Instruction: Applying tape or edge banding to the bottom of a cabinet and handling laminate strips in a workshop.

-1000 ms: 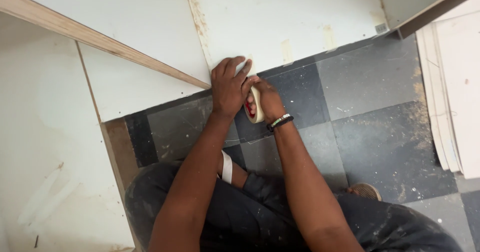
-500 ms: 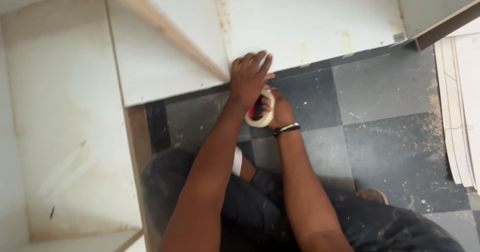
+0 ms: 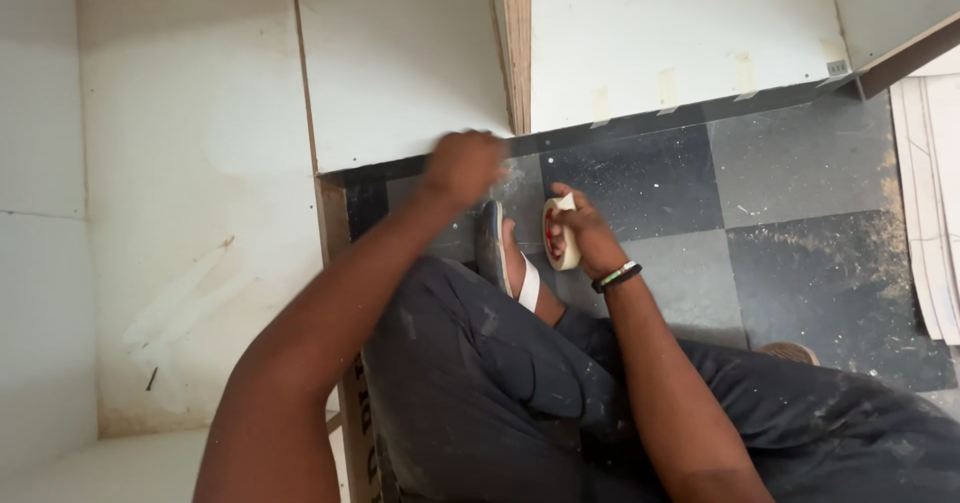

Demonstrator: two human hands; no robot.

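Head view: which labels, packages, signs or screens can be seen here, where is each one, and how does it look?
Small sticker: on the white panel, at its lower right corner; rectangular, pale grey.
Tape roll: in the right hand, over the dark tiled floor; round, cream, with red marks on its inner core.
No packages, signs or screens.

- A small grey label (image 3: 837, 67), roughly square, is stuck at the lower right corner of the white panel (image 3: 680, 33), just above the dark checkered floor (image 3: 800, 173); its marks are too small to tell.
- No packages, signs or screens are visible anywhere else in the view.
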